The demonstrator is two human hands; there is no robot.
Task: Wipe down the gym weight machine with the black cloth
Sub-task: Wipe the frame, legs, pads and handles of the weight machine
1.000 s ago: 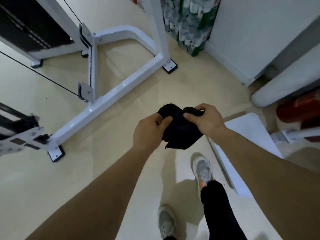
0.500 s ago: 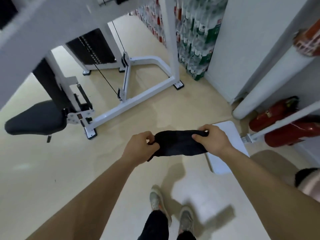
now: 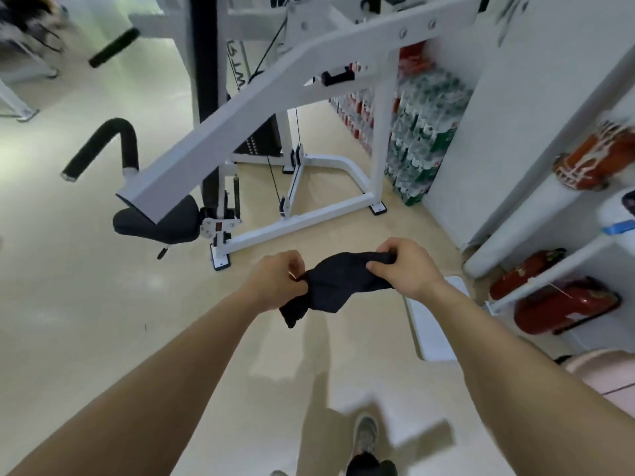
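Loosely bunched, black cloth (image 3: 338, 281) sags between both hands.

Left hand (image 3: 275, 281) and right hand (image 3: 409, 269) bare, with forearms (image 3: 165, 383) uncovered down to the lower corners of the frame. At bottom centre, a grey sneaker (image 3: 366, 434) with a black trouser leg (image 3: 369, 468) at its ankle; blurred toe of a second shoe (image 3: 279, 473) just left.

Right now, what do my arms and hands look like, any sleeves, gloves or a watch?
Both forearms are bare to the frame's edge, with no sleeves in view. The left hand and right hand wear no gloves, and no watch or wristband shows.
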